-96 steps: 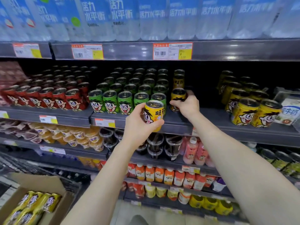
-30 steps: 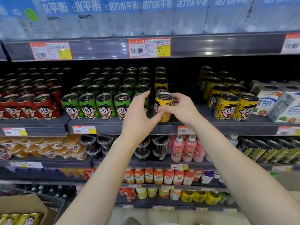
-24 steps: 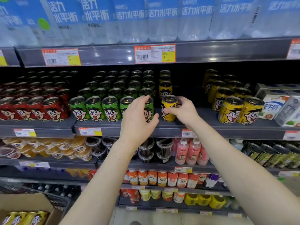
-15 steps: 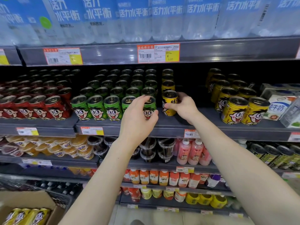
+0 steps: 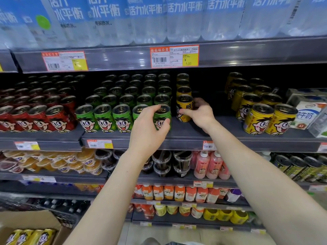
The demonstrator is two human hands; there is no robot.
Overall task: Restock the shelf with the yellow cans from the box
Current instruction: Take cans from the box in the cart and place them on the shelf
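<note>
So the cardboard box (image 5: 26,221) sat down in the bottom-left corner of the view, open on top, with a row of yellow cans (image 5: 30,236) lying on their sides in it, packed side by side with the cartoon faces up. Up on the shelf (image 5: 194,137), the right hand (image 5: 200,112) had its fingers wrapped around one yellow can (image 5: 184,110), which stood upright a bit back from the shelf's front edge, roughly mid-shelf. Its long axis was straight up and down, pull-tab end on top, and the printed face looked out toward the front. It was the front one of a single file of yellow cans (image 5: 184,91) running toward the back of the shelf. Just to its left was a block of green cans (image 5: 104,119), and the left hand (image 5: 146,128) was curled right up against the front-right green can (image 5: 161,119). I honestly couldn't tell if it was actually holding that can or just hovering there. Red cans (image 5: 58,121) filled the left end of the shelf, another bunch of yellow cans (image 5: 265,119) stood well apart toward the right end, and milk cartons (image 5: 306,114) were at the far right.
</note>
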